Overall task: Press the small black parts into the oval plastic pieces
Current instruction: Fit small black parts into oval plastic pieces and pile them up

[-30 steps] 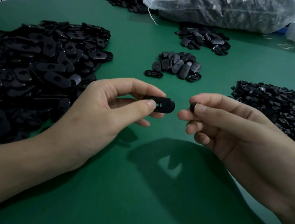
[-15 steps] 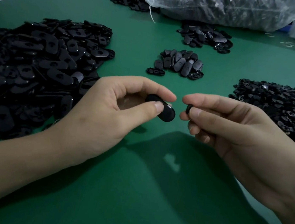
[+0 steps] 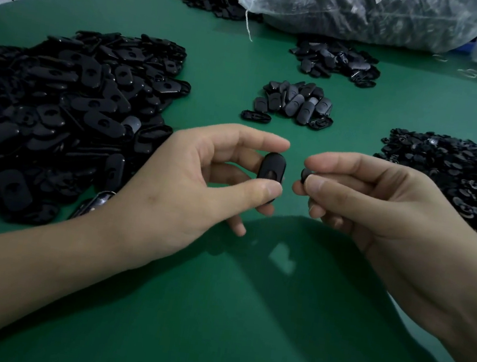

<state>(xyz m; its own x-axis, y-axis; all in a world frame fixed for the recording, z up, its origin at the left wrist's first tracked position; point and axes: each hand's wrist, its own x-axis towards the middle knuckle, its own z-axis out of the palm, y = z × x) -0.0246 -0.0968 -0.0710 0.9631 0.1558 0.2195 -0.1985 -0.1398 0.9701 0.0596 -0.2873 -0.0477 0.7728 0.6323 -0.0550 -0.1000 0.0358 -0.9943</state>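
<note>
My left hand [image 3: 189,180] pinches a black oval plastic piece [image 3: 272,167] by its ends, thumb below and forefinger above, so it stands upright with its slotted face toward me. My right hand [image 3: 379,198] pinches a small black round part [image 3: 305,174] between thumb and forefinger, a short gap to the right of the oval piece. The two parts do not touch. Both hands hover above the green table [image 3: 215,313].
A large heap of oval pieces [image 3: 60,104] lies at the left. A pile of small black parts [image 3: 456,180] lies at the right. A small group of pieces [image 3: 294,103] sits ahead, another pile [image 3: 333,60] behind it, a filled plastic bag [image 3: 357,12] at the back.
My left hand has turned the oval piece from lying sideways to standing upright. My right hand stays close beside it with the small part.
</note>
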